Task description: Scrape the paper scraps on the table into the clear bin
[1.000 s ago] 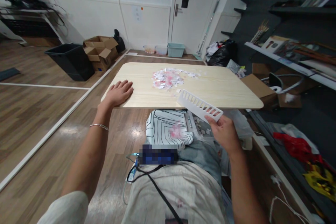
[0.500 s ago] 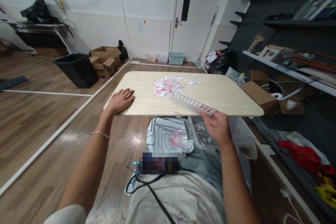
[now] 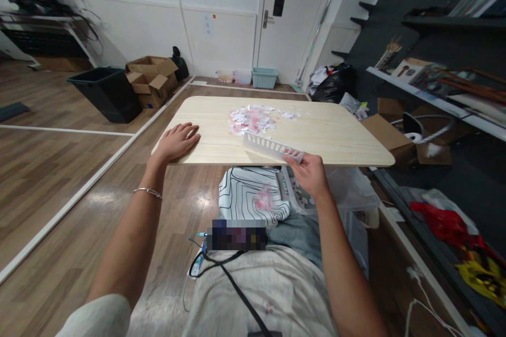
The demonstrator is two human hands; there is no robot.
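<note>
My left hand (image 3: pixel 177 140) lies flat near the left front corner of the pale wooden tabletop (image 3: pixel 336 134), fingers stretched out. In my right hand (image 3: pixel 310 171) is one end of a whitish slotted plastic strip (image 3: pixel 269 146). The strip slants over the front part of the tabletop, its far end pointing left toward a loose heap of white and pink paper scraps (image 3: pixel 253 118). A few scraps trail off to the right of the heap. Below the table edge, a clear plastic bin (image 3: pixel 351 189) with white pieces inside is partly hidden by my right arm.
A striped cloth (image 3: pixel 245 197) with a pink stain lies over my lap. On the left floor stand a black bin (image 3: pixel 106 95) and cardboard boxes (image 3: pixel 152 81). To the right are an open carton (image 3: pixel 389 126) and dark shelves (image 3: pixel 438 31). A teal basket (image 3: pixel 264 78) sits by the door.
My right hand and the slotted strip have moved left and toward me across the tabletop. My left hand stays flat at the left corner. The whole view has tilted slightly down.
</note>
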